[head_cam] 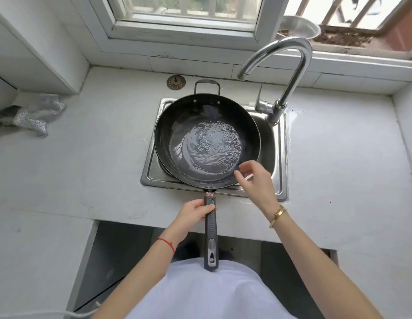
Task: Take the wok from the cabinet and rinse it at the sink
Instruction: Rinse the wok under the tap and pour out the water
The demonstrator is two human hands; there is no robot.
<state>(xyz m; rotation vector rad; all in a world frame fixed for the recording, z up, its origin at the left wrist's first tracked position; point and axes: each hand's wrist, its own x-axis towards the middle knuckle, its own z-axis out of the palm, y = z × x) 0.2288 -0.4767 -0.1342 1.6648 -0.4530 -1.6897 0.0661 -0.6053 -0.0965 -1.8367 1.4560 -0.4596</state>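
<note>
A black wok (pixel 175 125) rests over the steel sink (pixel 281 157), with rippling water pooled in its bottom. Its long dark handle (pixel 211 236) points back toward me. My left hand (pixel 195 211) grips the handle close to the pan. My right hand (pixel 255 178) hovers over the wok's near right rim, fingers apart, holding nothing. The curved chrome faucet (pixel 292 72) stands at the sink's back right; no water stream shows from its spout.
A sink strainer (pixel 176 82) lies on the white counter behind the sink. Crumpled grey cloths (pixel 32 116) sit at the far left. A metal bowl (pixel 297 26) stands on the windowsill. An open cabinet space (pixel 117 256) lies below the counter.
</note>
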